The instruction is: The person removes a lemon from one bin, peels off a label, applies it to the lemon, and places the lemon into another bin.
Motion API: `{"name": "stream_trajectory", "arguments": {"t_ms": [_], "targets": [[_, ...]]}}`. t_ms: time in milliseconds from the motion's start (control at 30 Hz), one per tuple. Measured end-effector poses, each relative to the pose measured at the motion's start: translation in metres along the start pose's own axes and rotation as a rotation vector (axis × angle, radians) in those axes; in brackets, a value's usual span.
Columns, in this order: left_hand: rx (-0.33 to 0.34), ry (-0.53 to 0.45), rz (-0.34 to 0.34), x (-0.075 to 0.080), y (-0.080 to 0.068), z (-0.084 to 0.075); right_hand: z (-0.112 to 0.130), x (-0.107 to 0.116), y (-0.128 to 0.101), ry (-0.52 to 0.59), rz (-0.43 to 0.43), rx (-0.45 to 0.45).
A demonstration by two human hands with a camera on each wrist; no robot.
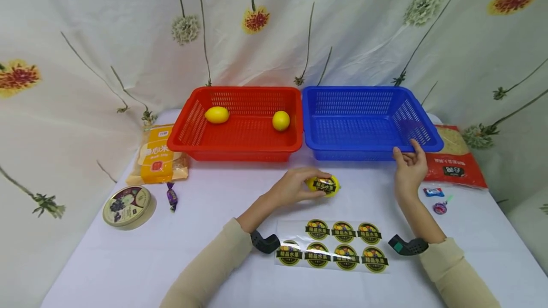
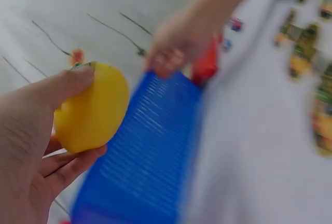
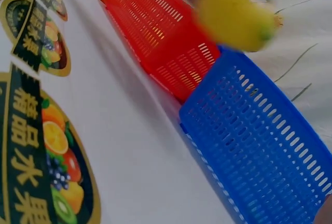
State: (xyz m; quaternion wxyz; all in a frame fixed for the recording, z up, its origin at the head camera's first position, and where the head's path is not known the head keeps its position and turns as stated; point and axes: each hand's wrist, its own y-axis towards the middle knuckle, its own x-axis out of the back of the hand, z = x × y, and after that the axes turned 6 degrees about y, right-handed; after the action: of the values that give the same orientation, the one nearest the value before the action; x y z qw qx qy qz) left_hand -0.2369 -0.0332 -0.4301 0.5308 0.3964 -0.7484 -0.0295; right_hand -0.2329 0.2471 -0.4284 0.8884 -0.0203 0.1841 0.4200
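My left hand (image 1: pixel 295 187) holds a yellow lemon (image 2: pixel 98 110) between thumb and fingers, above the table in front of the baskets. A black and gold round fruit sticker (image 1: pixel 324 185) is on the lemon's upper side. At the front right of the blue basket (image 1: pixel 351 148), my right hand (image 1: pixel 410 168) grips the rim, thumb outside and index finger over the edge. Inside the red basket (image 1: pixel 239 148) lie two lemons, one at the left (image 1: pixel 217 115) and another at the right (image 1: pixel 281 120). A sheet of several stickers (image 1: pixel 331 246) lies between my forearms.
At the left are a yellow food packet (image 1: pixel 158 156), a round tin (image 1: pixel 127 206) and a purple wrapped candy (image 1: pixel 171 197). A red packet (image 1: pixel 455 170) sits right of the blue basket, with a small blue wrapper (image 1: pixel 434 192) and a lollipop (image 1: pixel 440 208) nearer.
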Motion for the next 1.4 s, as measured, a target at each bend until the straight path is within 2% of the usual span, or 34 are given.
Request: {"name": "stream_trajectory", "arguments": {"t_ms": [100,167,267,333,400,467,533,600,667,767,833,1033,1167,1300,1400], "targets": [[-0.016,-0.033,-0.067,0.018,0.046,-0.007,-0.003,0.0,0.002,0.043,-0.002,0.041],[0.007,-0.038,-0.112,0.028,0.083,-0.011,-0.005,0.001,0.003,0.056,0.007,0.067],[0.041,-0.031,-0.154,0.031,0.136,-0.008,-0.008,0.001,0.004,0.061,0.018,0.085],[0.084,-0.029,-0.158,0.025,0.169,-0.004,-0.01,0.001,0.004,0.051,0.026,0.096],[0.118,-0.035,-0.157,0.012,0.199,0.002,-0.011,0.002,0.003,0.038,0.034,0.106],[0.176,-0.047,-0.138,-0.004,0.221,0.008,-0.012,0.002,0.0,0.023,0.043,0.108],[0.23,-0.03,-0.12,-0.024,0.238,0.015,-0.012,0.002,-0.003,-0.002,0.05,0.109],[0.286,0.013,-0.088,-0.044,0.249,0.021,-0.012,0.002,-0.006,-0.03,0.055,0.103],[0.341,0.07,-0.03,-0.063,0.253,0.026,-0.012,0.002,-0.008,-0.046,0.059,0.102],[0.372,0.157,0.08,-0.083,0.255,0.031,-0.012,0.003,-0.009,-0.059,0.057,0.112],[0.366,0.189,0.159,-0.092,0.256,0.032,-0.014,0.004,-0.007,-0.063,0.058,0.128],[0.331,0.194,0.346,-0.101,0.264,0.032,-0.018,0.006,0.004,-0.069,0.059,0.213],[0.333,0.194,0.441,-0.1,0.261,0.033,-0.02,0.006,0.005,-0.069,0.058,0.237],[0.334,0.189,0.486,-0.099,0.26,0.033,-0.02,0.005,0.005,-0.081,0.059,0.244],[0.324,0.179,0.489,-0.099,0.259,0.033,-0.019,0.005,0.005,-0.081,0.066,0.246]]}}
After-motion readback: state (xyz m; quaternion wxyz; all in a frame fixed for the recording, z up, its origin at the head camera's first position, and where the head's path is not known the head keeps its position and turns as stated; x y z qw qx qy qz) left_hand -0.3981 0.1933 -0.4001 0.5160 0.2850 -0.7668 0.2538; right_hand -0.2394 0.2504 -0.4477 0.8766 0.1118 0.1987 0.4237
